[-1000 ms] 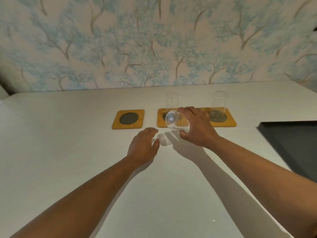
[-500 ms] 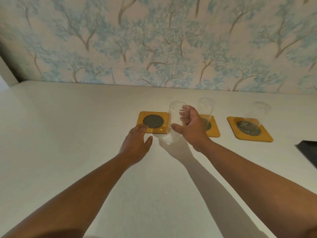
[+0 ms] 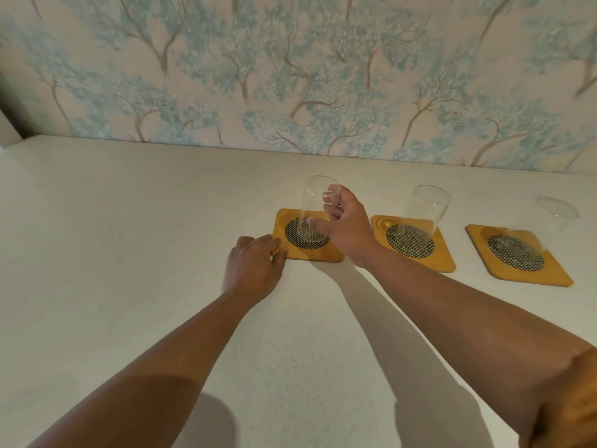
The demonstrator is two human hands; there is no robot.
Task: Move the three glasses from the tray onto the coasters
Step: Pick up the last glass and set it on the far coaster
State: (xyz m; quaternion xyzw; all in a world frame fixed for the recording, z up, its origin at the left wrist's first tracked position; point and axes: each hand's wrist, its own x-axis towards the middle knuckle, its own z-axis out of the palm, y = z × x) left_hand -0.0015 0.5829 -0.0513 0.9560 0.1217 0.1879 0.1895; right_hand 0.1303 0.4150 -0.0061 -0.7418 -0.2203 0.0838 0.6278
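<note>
Half a second ago the clear cylindrical glass [image 3: 315, 208] was mid-air; now the right hand [image 3: 347, 226], grip closed around it, sets it on the leftmost yellow square coaster [image 3: 307, 237] near the tabletop's back edge, left hand [image 3: 253, 270] steadying that coaster's corner. Basically done.

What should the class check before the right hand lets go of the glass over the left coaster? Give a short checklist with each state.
1. Third glass over the left coaster: ok, base above the mesh circle.
2. Glass upright: ok.
3. Base resting fully on the coaster: cannot tell.
4. Right hand gripping the glass: ok, fingers wrapped round it.
5. Left hand steadying the coaster edge: ok, touching its near left corner.
6. Middle glass and right glass on their coasters: ok.
</note>
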